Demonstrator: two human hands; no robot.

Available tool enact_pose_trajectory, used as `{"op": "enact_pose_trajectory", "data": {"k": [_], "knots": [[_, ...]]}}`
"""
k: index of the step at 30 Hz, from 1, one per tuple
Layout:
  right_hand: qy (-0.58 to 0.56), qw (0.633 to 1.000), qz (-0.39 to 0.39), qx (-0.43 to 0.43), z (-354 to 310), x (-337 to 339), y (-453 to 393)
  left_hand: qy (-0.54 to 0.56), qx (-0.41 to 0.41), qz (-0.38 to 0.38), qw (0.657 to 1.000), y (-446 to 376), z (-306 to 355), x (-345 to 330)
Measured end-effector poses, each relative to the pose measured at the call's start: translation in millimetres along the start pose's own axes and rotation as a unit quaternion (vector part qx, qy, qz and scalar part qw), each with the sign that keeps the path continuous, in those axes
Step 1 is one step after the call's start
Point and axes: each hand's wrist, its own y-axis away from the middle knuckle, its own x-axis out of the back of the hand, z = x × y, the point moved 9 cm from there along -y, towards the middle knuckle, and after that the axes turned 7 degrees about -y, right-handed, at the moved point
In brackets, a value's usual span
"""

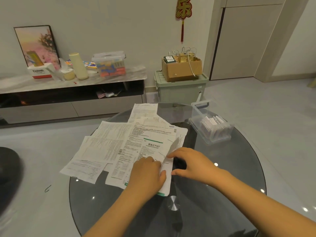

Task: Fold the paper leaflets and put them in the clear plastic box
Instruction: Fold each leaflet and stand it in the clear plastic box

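Observation:
Several printed paper leaflets [119, 139] lie spread and overlapping on a round dark glass table [222, 168]. The nearest one, a leaflet with green print [152, 147], has its right strip raised and turned over. My left hand [147, 175] lies on this leaflet beside the turned strip, its thumb at the strip's edge. My right hand [189, 165] pinches the raised strip between forefinger and thumb. A clear plastic box [210, 124] stands at the table's far right and holds several folded leaflets on edge.
Beyond the table are a low TV cabinet [71, 86] with bottles, a tissue box and a lidded plastic tub, and a green storage bin [181, 88] with a cardboard box on top. A dark round object [8, 166] sits at the left edge.

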Motion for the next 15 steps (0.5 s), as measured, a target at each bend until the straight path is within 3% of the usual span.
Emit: {"op": "enact_pose_trajectory", "data": {"k": [5,10,15], "knots": [[-0.041,0.999,0.024,-0.012,-2.1,0.3,3.3,0.053,-0.012,0.007,0.998,4.5,10.9,2.7],[-0.007,0.999,0.029,-0.034,5.4,2.4,0.7,0.074,-0.042,-0.062,0.994,7.9,11.4,-7.9],[-0.116,0.987,0.006,-0.107,28.3,11.1,1.0,0.14,-0.049,-0.047,0.988,7.1,-2.1,-5.4]]}}
